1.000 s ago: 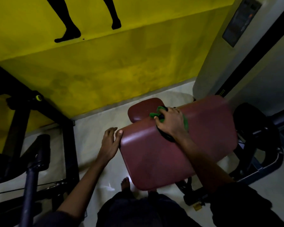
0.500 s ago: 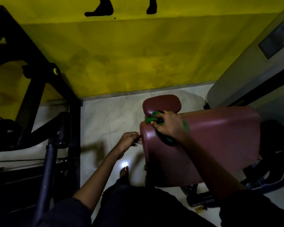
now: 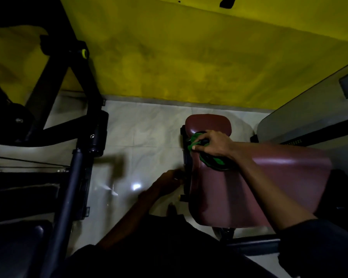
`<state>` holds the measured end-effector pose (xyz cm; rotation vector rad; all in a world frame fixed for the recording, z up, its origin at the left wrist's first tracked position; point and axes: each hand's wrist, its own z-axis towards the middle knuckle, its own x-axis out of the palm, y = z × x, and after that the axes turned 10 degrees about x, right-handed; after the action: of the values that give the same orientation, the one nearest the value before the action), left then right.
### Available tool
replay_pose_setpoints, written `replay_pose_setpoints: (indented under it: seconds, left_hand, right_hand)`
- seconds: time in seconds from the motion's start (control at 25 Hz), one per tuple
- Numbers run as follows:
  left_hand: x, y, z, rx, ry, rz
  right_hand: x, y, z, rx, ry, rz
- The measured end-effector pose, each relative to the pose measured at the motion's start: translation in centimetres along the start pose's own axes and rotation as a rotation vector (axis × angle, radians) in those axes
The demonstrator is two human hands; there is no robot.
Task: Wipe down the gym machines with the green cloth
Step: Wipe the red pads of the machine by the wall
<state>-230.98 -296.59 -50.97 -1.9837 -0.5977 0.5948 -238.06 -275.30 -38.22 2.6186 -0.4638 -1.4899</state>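
A large maroon padded seat (image 3: 259, 189) of a gym machine fills the right half of the view. A smaller maroon pad (image 3: 207, 122) sits just beyond it. My right hand (image 3: 213, 142) presses the green cloth (image 3: 215, 160) onto the far left corner of the big pad, fingers curled over the cloth. My left hand (image 3: 168, 182) is low beside the pad's left edge, at the dark frame under it; it is blurred and dim, so its grip is unclear.
A black machine frame (image 3: 78, 137) with a yellow knob (image 3: 84, 53) stands at the left. The yellow wall (image 3: 189, 57) is ahead, pale tiled floor (image 3: 145, 137) between. A grey weight-stack housing (image 3: 309, 121) rises at the right. My dark trousers are below.
The view has tilted down and swung right. My right hand slid the cloth towards the pad's far left corner. My left hand dropped from the pad's edge to the frame beneath it.
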Motion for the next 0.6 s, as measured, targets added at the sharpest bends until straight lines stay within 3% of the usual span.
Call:
replay_pose_setpoints:
  seconds: [0.16, 0.32, 0.44, 0.6]
  left_hand:
    - [-0.4, 1.0, -0.5, -0.068, -0.09, -0.003]
    - [-1.6, 1.5, -0.1, -0.076, -0.063, 0.047]
    - [-3.4, 3.2, 0.1, -0.172, -0.073, 0.05]
    - [-4.6, 2.6, 0.1, -0.2, -0.076, 0.048]
  right_hand:
    - [0.4, 3.3, 2.2, 0.056, 0.107, -0.203]
    - [0.6, 4.5, 3.1, 0.074, 0.149, -0.373]
    - [0.1, 3.3, 2.5, 0.054, 0.215, -0.29]
    - [-0.9, 3.2, 4.6, 0.201, 0.314, -0.108]
